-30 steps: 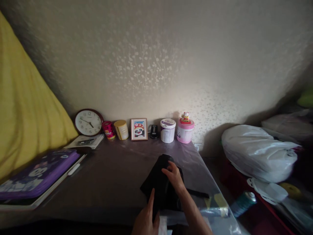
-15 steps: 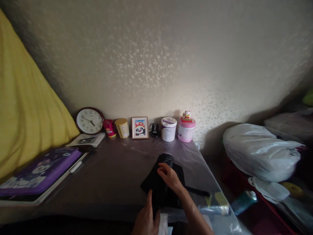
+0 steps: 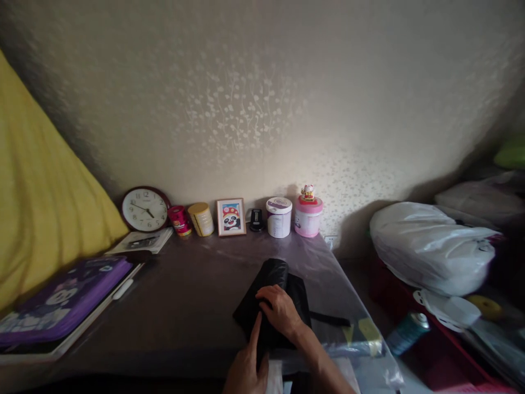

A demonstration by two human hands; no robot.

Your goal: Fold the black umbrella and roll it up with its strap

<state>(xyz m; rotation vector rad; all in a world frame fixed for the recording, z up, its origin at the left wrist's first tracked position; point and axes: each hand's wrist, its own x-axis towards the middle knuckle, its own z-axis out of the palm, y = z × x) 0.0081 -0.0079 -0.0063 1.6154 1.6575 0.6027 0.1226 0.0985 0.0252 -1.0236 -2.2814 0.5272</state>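
A black folded cloth-like item [image 3: 274, 277] lies on the dark table [image 3: 188, 306] near its front right part. My right hand [image 3: 279, 313] rests on top of it with the fingers curled down onto the fabric. My left hand [image 3: 247, 365] comes up from the bottom edge, its index finger stretched out and touching the near left side of the black item. A thin black strap [image 3: 330, 319] runs out to the right from under the item.
Along the wall stand a clock [image 3: 144, 209], a red tin [image 3: 178, 219], a yellow tin [image 3: 201, 218], a panda picture frame [image 3: 231, 216], a white tub [image 3: 279, 216] and a pink tub [image 3: 308, 218]. A purple case [image 3: 61, 298] lies left. White plastic bags [image 3: 430, 246] pile up right.
My right hand has slid toward me over the black item and closed down on it. My left index finger has moved up against the item's side. The view shifted slightly.
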